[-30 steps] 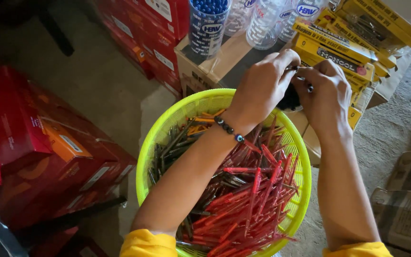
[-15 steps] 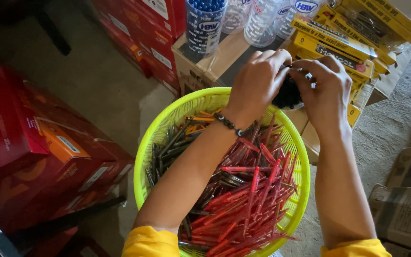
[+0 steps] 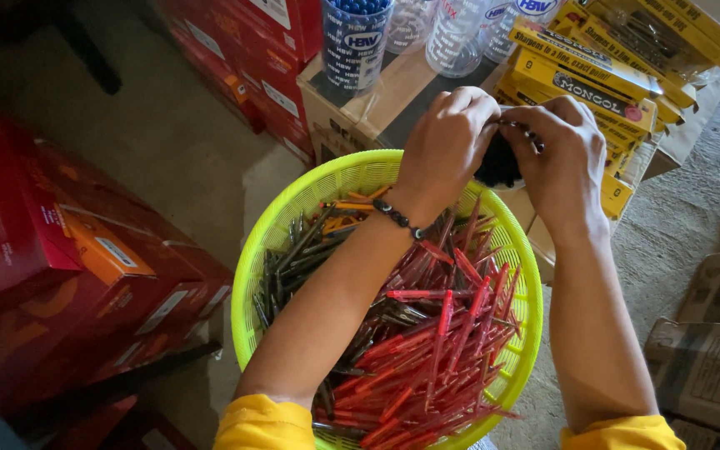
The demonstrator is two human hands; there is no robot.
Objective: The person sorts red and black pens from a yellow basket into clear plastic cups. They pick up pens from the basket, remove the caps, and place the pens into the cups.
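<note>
A lime-green plastic basket (image 3: 293, 217) holds several red pens (image 3: 439, 350) on the right and dark pens (image 3: 293, 258) on the left. Above its far rim, my left hand (image 3: 447, 146) and my right hand (image 3: 564, 162) meet around a dark bundle of pens (image 3: 497, 167). Both hands grip it, and the fingertips pinch something thin at its top. A beaded bracelet (image 3: 397, 221) sits on my left wrist. Yellow sleeves show at the bottom edge.
Red boxes (image 3: 60, 258) are stacked at the left. Behind the basket a cardboard carton (image 3: 368, 108) carries clear plastic jars (image 3: 356, 37). Yellow pencil boxes (image 3: 593, 75) are piled at the upper right, and brown cartons (image 3: 710, 358) lie at the lower right on the concrete floor.
Both hands stay together on the dark bundle above the basket's far rim. Only the fingers have shifted slightly.
</note>
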